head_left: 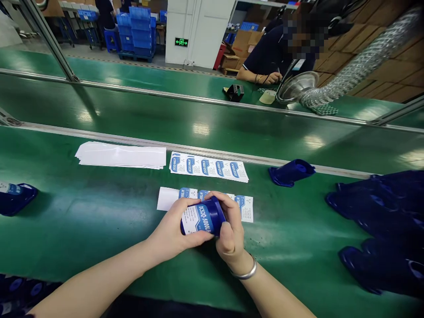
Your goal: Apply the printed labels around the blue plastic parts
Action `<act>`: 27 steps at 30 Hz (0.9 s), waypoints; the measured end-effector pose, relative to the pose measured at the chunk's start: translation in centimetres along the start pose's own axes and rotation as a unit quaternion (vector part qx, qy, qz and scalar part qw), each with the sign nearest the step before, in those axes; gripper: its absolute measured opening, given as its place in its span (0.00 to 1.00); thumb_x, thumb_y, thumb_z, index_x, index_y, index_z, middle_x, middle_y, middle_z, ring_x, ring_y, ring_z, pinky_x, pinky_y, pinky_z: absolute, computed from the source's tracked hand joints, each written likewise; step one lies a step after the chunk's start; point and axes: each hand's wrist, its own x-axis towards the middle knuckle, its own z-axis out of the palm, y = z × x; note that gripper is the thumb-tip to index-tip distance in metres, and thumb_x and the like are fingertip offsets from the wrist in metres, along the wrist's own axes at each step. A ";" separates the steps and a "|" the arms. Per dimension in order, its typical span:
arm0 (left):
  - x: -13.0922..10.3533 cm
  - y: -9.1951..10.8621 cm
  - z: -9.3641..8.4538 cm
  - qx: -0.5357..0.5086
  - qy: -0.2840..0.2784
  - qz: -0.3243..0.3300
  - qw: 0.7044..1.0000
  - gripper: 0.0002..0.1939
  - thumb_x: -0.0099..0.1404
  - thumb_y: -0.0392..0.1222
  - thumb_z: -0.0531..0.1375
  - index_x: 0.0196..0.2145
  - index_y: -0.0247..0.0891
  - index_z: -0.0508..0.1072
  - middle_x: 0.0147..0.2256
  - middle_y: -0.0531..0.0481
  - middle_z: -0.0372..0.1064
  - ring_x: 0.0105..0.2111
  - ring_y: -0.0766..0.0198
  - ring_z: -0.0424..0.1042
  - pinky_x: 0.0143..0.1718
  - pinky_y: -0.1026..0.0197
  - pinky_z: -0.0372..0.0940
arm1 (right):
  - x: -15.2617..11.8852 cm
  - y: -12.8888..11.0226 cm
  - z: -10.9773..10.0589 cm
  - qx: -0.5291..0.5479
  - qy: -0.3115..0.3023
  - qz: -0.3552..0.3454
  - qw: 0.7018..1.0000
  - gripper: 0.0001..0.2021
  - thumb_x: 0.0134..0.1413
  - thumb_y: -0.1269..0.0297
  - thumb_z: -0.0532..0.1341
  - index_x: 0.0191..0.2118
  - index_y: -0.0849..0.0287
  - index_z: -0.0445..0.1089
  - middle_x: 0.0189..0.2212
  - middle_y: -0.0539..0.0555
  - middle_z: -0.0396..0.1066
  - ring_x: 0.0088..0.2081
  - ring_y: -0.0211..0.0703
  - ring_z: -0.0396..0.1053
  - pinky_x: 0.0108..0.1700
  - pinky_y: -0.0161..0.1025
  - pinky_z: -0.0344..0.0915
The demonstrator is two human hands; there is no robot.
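Observation:
A dark blue plastic housing [217, 213] with a white and blue label [198, 219] on its side is held between both hands, above the green bench. My left hand [172, 229] wraps round its left end, thumb below the label. On its right end my right hand [232, 229] grips the rim, fingers curled over the top. Just behind lies a label sheet [245, 208], partly hidden by the hands, with a bare white part [167, 198] at its left. Farther back rests a stack of printed label sheets [209, 167].
White backing sheets [121, 155] are piled at the back left. One blue housing [291, 172] lies at the back right, several more [380, 203] at the right edge, and a labelled one [16, 198] at far left. Beyond the metal rail [159, 95], a person [265, 66] works near a duct [357, 66].

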 end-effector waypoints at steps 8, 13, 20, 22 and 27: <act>0.2 -0.1 -0.5 0.042 -0.014 0.013 0.999 0.39 0.50 0.43 0.75 0.57 0.44 0.65 0.55 0.43 0.66 0.53 0.48 0.68 0.53 0.48 0.63 | 0.2 -0.1 0.0 0.020 0.000 0.018 1.000 0.22 0.71 0.49 0.49 0.61 0.56 0.61 0.50 0.60 0.65 0.51 0.57 0.66 0.53 0.57 0.67; 0.7 0.6 -1.0 -0.240 -0.030 -0.108 0.964 0.23 0.61 0.54 0.68 0.49 0.40 0.73 0.47 0.46 0.70 0.46 0.56 0.71 0.45 0.57 0.66 | 0.4 -0.4 -0.2 0.006 -0.031 -0.016 0.999 0.22 0.71 0.52 0.51 0.63 0.57 0.60 0.52 0.62 0.64 0.53 0.59 0.65 0.55 0.61 0.64; 1.1 0.3 -0.9 -0.363 -0.013 -0.192 0.912 0.16 0.60 0.47 0.70 0.42 0.35 0.77 0.41 0.45 0.74 0.42 0.59 0.73 0.45 0.59 0.66 | 0.8 -0.8 -0.1 -0.029 -0.078 -0.106 0.991 0.23 0.69 0.55 0.52 0.64 0.58 0.58 0.52 0.63 0.64 0.52 0.61 0.64 0.52 0.64 0.64; 0.9 0.3 -0.9 -0.353 -0.010 -0.184 0.917 0.17 0.61 0.48 0.70 0.43 0.35 0.77 0.42 0.45 0.74 0.43 0.59 0.72 0.45 0.58 0.66 | 0.8 -0.7 0.0 -0.021 -0.078 -0.101 0.992 0.23 0.69 0.55 0.52 0.65 0.57 0.58 0.53 0.63 0.63 0.52 0.61 0.64 0.52 0.64 0.64; 0.4 0.3 -0.3 -0.243 0.000 -0.102 0.965 0.21 0.59 0.48 0.71 0.46 0.40 0.73 0.47 0.48 0.72 0.47 0.57 0.70 0.49 0.56 0.65 | 0.5 -0.4 0.1 -0.013 -0.045 -0.055 0.997 0.22 0.71 0.54 0.51 0.65 0.56 0.59 0.53 0.62 0.63 0.54 0.60 0.63 0.55 0.63 0.63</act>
